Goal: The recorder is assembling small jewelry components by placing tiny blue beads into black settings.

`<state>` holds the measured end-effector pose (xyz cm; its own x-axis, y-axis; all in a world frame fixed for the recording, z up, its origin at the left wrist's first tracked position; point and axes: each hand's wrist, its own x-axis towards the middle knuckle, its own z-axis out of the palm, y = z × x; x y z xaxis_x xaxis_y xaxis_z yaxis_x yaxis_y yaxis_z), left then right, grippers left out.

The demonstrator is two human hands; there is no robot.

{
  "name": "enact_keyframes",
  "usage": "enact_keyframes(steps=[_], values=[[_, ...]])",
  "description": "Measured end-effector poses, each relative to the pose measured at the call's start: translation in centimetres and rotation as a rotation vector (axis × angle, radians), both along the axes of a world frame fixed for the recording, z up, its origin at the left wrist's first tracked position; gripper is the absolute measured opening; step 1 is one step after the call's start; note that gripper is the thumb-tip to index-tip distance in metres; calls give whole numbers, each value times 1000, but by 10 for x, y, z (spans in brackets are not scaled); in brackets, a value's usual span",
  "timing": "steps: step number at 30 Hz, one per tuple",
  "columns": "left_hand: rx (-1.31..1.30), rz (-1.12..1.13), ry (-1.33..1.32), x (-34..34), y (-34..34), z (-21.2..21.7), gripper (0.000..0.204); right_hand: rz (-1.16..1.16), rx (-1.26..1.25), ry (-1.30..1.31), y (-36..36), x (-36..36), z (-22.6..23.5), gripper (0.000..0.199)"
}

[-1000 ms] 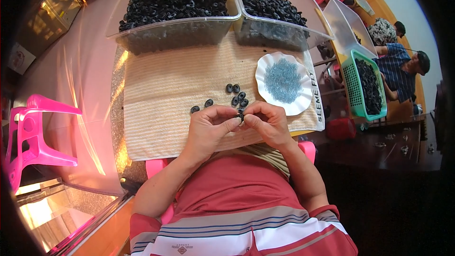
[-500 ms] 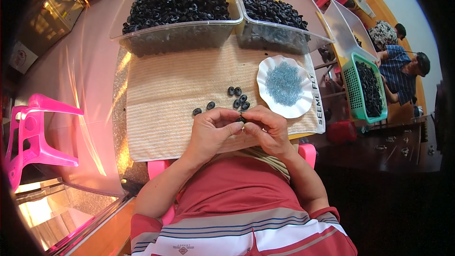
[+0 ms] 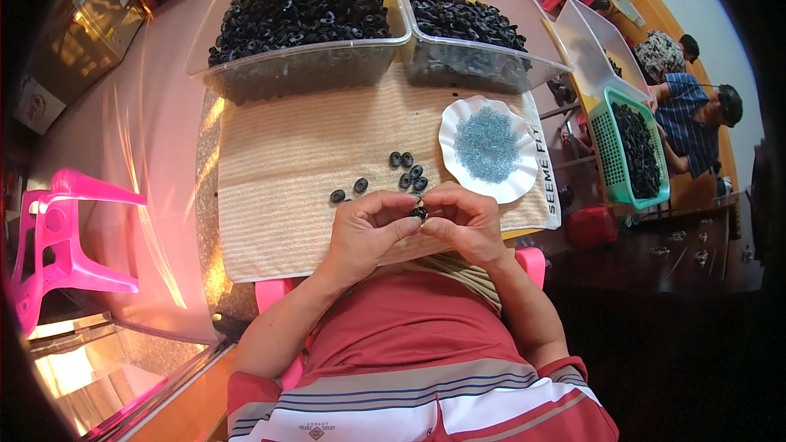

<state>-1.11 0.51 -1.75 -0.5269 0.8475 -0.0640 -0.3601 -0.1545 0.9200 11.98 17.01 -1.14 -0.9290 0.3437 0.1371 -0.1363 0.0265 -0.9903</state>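
My left hand point(image 3: 368, 225) and my right hand point(image 3: 465, 221) meet at the near edge of the towel, fingertips closed together. Pinched between them is a small black oval part point(image 3: 419, 213), partly covered by the fingers; its details are too small to make out. Several like black oval parts with holes point(image 3: 407, 170) lie on the towel just beyond my fingers, and a few more point(image 3: 337, 196) sit to the left. A white wavy-rimmed plate point(image 3: 449, 136), right of my hands, holds a heap of small clear-blue bead-like pieces point(image 3: 486, 144).
Two clear plastic bins point(image 3: 307, 59) full of black parts stand at the towel's far edge. The striped beige towel point(image 3: 278, 147) covers the table. A green basket point(image 3: 604, 141) of black parts stands at right near another person point(image 3: 696, 119). A pink stool point(image 3: 78, 237) is at left.
The held black part has turned a little and sits slightly lower, with my fingertips shifted around it. The view has moved slightly; the parts on the towel lie as before.
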Motion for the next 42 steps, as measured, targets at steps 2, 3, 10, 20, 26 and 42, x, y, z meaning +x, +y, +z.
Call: enact_keyframes(steps=[2,3,10,20,26,42], values=[[31,5,-49,1,0,-2,28,6,-58,-8,1,1,0,29],[30,4,-49,1,1,-2,28,13,-96,-12,2,1,0,29],[46,-5,-85,3,2,-2,29,48,-140,8,-1,0,0,28],[11,-18,-93,3,1,-3,31,31,-140,-10,-2,1,-2,26],[26,-10,-76,5,0,-6,32,36,-188,17,-4,0,-2,25],[85,-38,-49,6,1,-5,31,24,-230,15,-4,1,-4,27]])
